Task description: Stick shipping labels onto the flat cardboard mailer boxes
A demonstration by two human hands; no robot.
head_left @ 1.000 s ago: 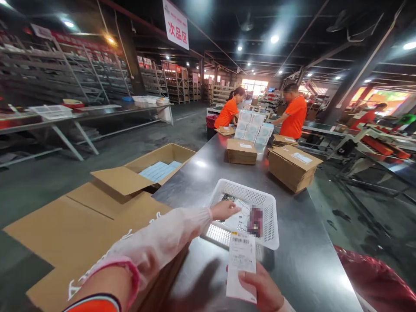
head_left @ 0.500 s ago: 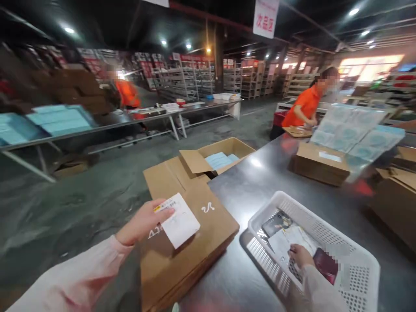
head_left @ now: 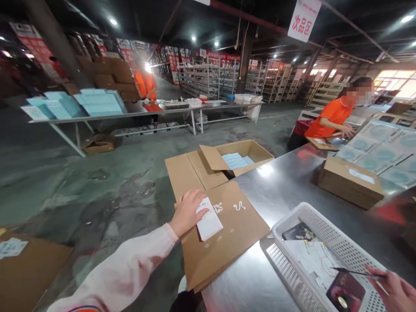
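My left hand (head_left: 191, 213) is closed on a white paper slip (head_left: 209, 221), over the stack of flat brown cardboard (head_left: 227, 242) at the metal table's edge. At the lower right my right hand (head_left: 393, 288) grips a thin dark pen (head_left: 357, 272) above the white perforated basket (head_left: 341, 234). Papers (head_left: 312, 258), a dark card-like item (head_left: 300, 232) and a dark red box (head_left: 347, 291) lie inside the basket.
An open carton (head_left: 256, 151) with light blue packs (head_left: 237, 160) stands beyond the cardboard. At right are a brown box (head_left: 347, 184) and blue-white boxes (head_left: 390, 145). A person in orange (head_left: 334, 117) leans there; another (head_left: 145, 84) stands behind the far table (head_left: 136, 116).
The view has shifted left. My left hand has brought the slip down onto the cardboard. My right hand has left the basket's papers, moved right and now shows a pen.
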